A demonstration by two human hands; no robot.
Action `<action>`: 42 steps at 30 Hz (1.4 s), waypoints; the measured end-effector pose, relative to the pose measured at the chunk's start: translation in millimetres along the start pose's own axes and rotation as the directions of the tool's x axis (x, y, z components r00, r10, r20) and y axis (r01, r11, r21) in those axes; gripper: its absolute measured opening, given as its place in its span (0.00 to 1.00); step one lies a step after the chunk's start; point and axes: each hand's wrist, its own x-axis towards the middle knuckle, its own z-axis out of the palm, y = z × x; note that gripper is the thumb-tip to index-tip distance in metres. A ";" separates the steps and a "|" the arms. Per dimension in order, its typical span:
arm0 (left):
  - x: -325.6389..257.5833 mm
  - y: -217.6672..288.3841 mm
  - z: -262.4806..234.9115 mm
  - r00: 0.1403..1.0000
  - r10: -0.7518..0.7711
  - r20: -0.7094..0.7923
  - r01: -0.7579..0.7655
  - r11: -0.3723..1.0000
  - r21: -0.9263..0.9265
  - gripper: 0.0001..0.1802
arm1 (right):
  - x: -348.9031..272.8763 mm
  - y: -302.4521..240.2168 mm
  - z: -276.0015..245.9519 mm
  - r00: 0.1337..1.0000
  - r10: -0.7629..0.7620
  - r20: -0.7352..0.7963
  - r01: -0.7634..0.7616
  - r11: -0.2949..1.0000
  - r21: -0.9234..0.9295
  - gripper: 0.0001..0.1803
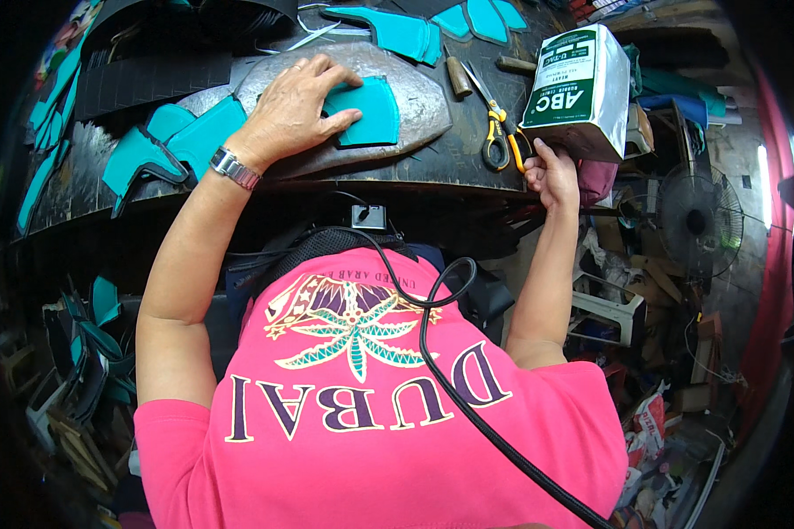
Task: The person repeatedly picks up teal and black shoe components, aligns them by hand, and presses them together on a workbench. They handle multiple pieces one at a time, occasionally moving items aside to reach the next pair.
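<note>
My left hand (298, 115) lies over a teal fabric piece (378, 113), fingers spread and pressing it against a worn grey slab (423, 110) on the bench. The piece has a dark edge along its lower side. To the right, my right hand (553, 179) has its fingers curled at the yellow-and-black handles of a pair of scissors (496, 132). The blades point away from me and to the left. Just beyond that hand stands a white and green rectangular can (578, 93). A short wooden handle (458, 78) lies beside the blades.
More teal cut pieces lie left (205, 132) and far (397, 33) on the dark bench (326, 181). Black sheet material (150, 84) is piled at the far left. A fan (699, 220) and a white stool (609, 309) stand to the right amid clutter. A black cable (423, 326) crosses my shirt.
</note>
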 end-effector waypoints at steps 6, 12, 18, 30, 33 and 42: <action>0.5 -0.1 0.9 1.000 -0.022 0.006 0.023 1.000 -0.022 0.25 | 25.6 -1.6 -13.2 0.995 0.099 0.009 -0.099 0.993 0.069 0.16; 0.5 -1.2 1.7 1.000 -0.025 0.003 0.025 0.999 -0.033 0.24 | 22.9 18.3 -23.7 0.953 -0.018 0.302 -0.200 0.712 0.673 0.05; 1.1 -1.5 -0.2 1.000 0.004 -0.004 -0.004 1.000 -0.026 0.24 | -4.7 31.4 -17.3 0.955 -0.107 0.277 -0.226 0.344 0.911 0.07; 1.3 -3.5 -1.0 1.000 0.000 -0.012 -0.001 0.998 -0.058 0.23 | -73.4 -20.4 118.6 0.757 -0.467 0.456 0.457 0.878 0.141 0.16; 0.3 -3.3 -0.2 1.000 -0.030 -0.005 0.029 0.996 -0.084 0.22 | -53.5 -17.9 160.0 0.552 -0.698 0.456 0.826 0.532 -0.185 0.15; 1.0 -3.9 2.6 0.998 -0.057 -0.020 0.055 0.994 -0.095 0.25 | -4.5 -5.8 204.1 0.455 -0.763 0.459 0.846 0.210 -0.490 0.19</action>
